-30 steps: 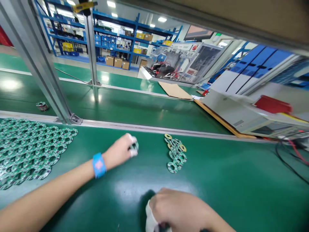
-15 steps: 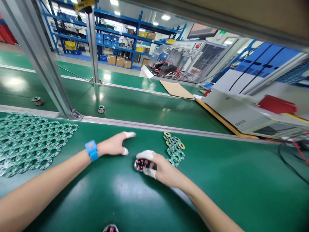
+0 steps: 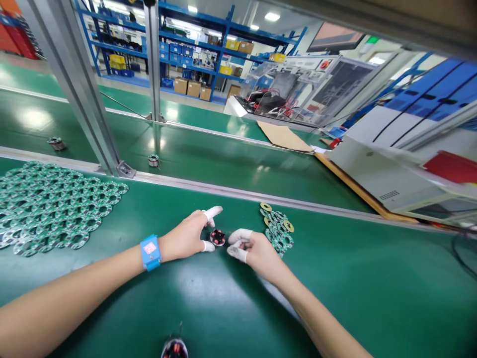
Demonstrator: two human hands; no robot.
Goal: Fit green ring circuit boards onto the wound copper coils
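Observation:
A small motor stator (image 3: 217, 238) with copper windings and a dark core sits on the green work surface between my hands. My left hand (image 3: 186, 236), with white finger cots and a blue wrist strap (image 3: 150, 252), reaches around its left side. The thumb and fingers there are spread; whether they touch the stator I cannot tell. Just to the right, my right hand (image 3: 257, 251) has its white-covered thumb and fingertips pinched together. Anything between those tips is too small to make out. Another stator (image 3: 175, 349) stands at the bottom edge, partly cut off, a thin wire rising from it.
Many green ring-shaped circuit boards (image 3: 55, 204) lie in a sheet at left. A smaller cluster of boards (image 3: 278, 229) with yellowish rings is beyond my right hand. Two stators (image 3: 153, 160) (image 3: 56, 144) rest past the metal rail (image 3: 223, 195). An aluminium post (image 3: 80, 94) rises at left.
My right hand has let go of the stator and moved slightly right, its fingertips closing together. My left hand has moved right, so its spread fingers are now around the stator.

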